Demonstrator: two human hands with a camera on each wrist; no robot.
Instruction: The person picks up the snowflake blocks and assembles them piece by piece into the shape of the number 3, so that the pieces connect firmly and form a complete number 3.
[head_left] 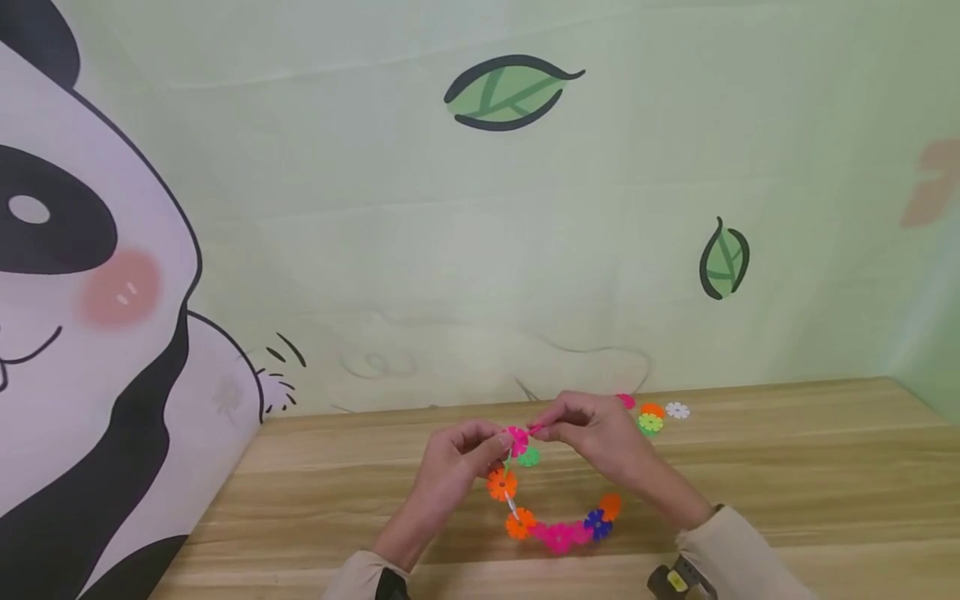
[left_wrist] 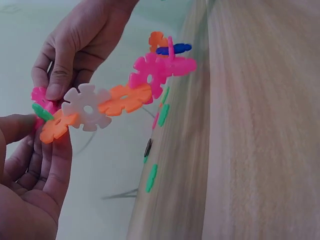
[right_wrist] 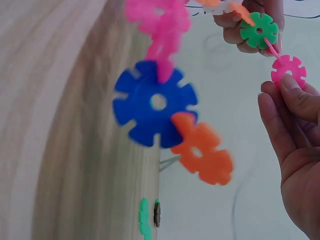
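Observation:
A chain of notched plastic snowflake discs hangs in a curve between and below the hands. My left hand (head_left: 448,462) pinches its upper end, at a pink disc (head_left: 517,442) next to a green disc (right_wrist: 259,31). Another pink disc (right_wrist: 289,72) is pinched between thumb and fingers of my right hand (head_left: 603,433), its edge meeting the left hand's pink disc. Down the chain come an orange disc (head_left: 502,484), a white disc (left_wrist: 87,107), another orange disc (left_wrist: 125,98), several pink discs (head_left: 558,538), a blue disc (right_wrist: 150,102) and, at the free end, an orange disc (right_wrist: 204,156).
Loose discs lie on the wooden table (head_left: 337,483): a green disc (head_left: 529,456) behind the chain, and a yellow-green disc (head_left: 651,424), an orange disc (head_left: 652,409), a white disc (head_left: 678,410) and a pink disc (head_left: 626,401) near the back edge. A printed backdrop (head_left: 375,208) stands behind.

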